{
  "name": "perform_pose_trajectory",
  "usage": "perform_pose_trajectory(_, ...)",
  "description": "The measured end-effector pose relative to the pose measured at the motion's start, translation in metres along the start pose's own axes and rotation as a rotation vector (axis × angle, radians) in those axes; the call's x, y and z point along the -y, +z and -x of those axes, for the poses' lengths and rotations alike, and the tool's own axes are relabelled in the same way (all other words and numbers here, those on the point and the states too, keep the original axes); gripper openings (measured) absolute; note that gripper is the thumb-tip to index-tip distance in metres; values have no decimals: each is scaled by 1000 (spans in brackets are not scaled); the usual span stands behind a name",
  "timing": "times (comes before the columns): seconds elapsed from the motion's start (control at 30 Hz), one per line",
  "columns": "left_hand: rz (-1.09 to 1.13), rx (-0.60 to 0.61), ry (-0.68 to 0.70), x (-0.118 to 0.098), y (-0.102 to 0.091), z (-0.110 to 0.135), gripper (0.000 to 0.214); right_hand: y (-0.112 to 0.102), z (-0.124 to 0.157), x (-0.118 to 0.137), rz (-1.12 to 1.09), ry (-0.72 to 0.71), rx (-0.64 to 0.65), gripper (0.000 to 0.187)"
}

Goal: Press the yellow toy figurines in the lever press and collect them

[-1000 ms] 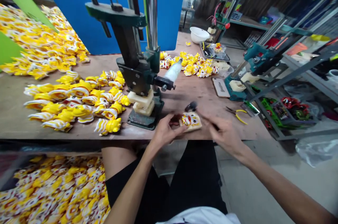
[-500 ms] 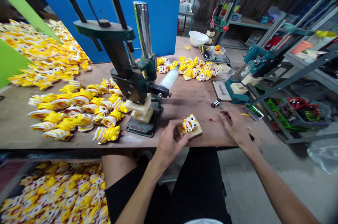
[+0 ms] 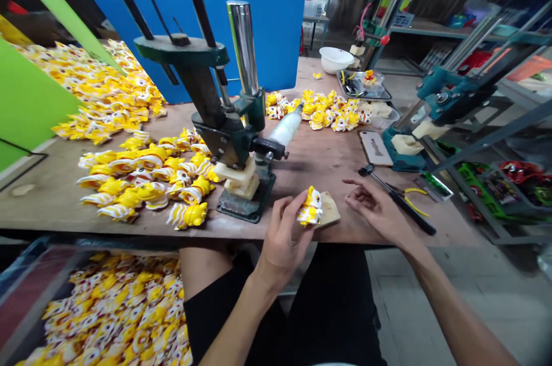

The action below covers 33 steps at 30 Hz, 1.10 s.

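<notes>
My left hand (image 3: pixel 282 234) grips a small yellow-and-white animal-shaped plastic figure (image 3: pixel 311 207) between thumb and fingers, tilted up over a pale block (image 3: pixel 328 210) near the table's front edge. My right hand (image 3: pixel 375 208) is just right of the block, index finger stretched forward and the other fingertips drawn together. Whatever small piece may be in that pinch is too tiny to make out. Beside the right hand lies a hammer (image 3: pixel 401 199) with a black handle, and past it yellow-handled pliers (image 3: pixel 414 192).
A hand press (image 3: pixel 233 142) stands left of my hands, a second press (image 3: pixel 414 130) to the right. Rows of similar figures (image 3: pixel 142 176) lie at left, more (image 3: pixel 332 110) behind. A crate (image 3: pixel 60 297) below holds many. A phone (image 3: pixel 376 147) lies near the right press.
The left hand has lifted and turned the figure off the block. My right hand has shifted inward, uncovering the hammer and pliers; the small red piece on the table no longer shows.
</notes>
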<state>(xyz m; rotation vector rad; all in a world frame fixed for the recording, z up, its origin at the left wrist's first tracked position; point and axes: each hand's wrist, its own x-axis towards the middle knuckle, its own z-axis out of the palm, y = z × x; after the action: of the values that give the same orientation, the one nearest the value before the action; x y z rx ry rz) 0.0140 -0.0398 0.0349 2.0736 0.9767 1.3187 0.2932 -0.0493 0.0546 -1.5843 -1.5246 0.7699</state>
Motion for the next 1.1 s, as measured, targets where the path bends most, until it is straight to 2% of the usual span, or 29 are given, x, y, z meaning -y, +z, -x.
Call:
perform_pose_trajectory(0.13, 126, -55, -171, 1, 6, 8, 62, 23, 18, 46, -326, 84, 120, 36)
perform_pose_trajectory(0.23, 192, -95, -271, -1, 10, 10, 54, 44, 26, 57, -549, 176, 167, 36)
perform_pose_trajectory(0.33, 266, -102, -335, -2, 13, 9, 43, 57, 27, 59, -607, 200, 202, 32)
perform_pose_trajectory(0.43, 305, -136, -367, -2, 15, 8, 43, 62, 25, 62, -569, 122, 186, 28)
perform_pose_trajectory(0.57, 222, -209, -342, -3, 17, 8, 41, 63, 20, 64, -530, 44, 151, 25)
perform_pose_trajectory(0.77, 259, -245, -309, -9, 14, 4, 52, 69, 17, 60, -425, -84, -71, 14)
perform_pose_trajectory(0.9, 331, -235, -297, -13, 20, 6, 39, 71, 19, 56, -275, -184, -124, 9)
perform_pose_trajectory(1.0, 422, -261, -307, -16, 27, 11, 34, 69, 20, 56, -124, -298, -173, 14)
perform_pose_trajectory(1.1, 514, -202, -345, -22, 29, 15, 45, 64, 19, 58, -60, -398, -175, 24)
